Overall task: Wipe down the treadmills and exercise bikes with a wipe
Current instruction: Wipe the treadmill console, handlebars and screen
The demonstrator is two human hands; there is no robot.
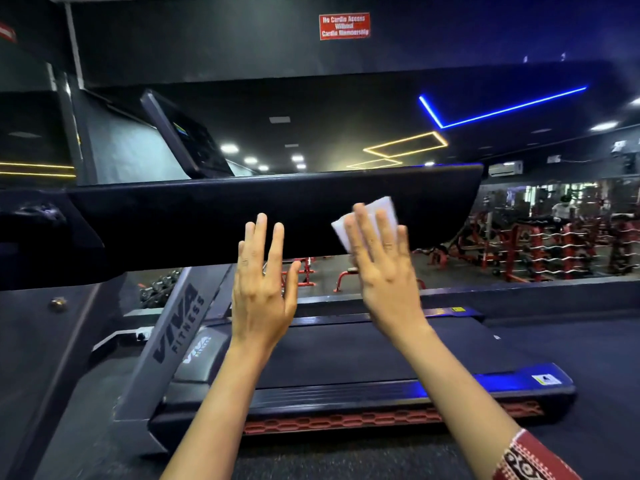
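A black treadmill stands side-on before me, its wide side handrail panel (194,220) running across the middle of the view. My right hand (384,268) presses a white wipe (381,213) flat against that panel with straight fingers. My left hand (263,275) is raised beside it, fingers straight, its fingertips on the panel's lower part; it holds nothing. The console screen (183,136) tilts up at the upper left. Below lie the running belt (363,348) and the side rail (346,393).
The grey upright post (173,327) marked VIVA FITNESS slants up at the left. Beyond the treadmill a low ledge (536,289) borders a gym floor with red weight racks (540,244). A red sign (344,26) hangs on the dark wall above.
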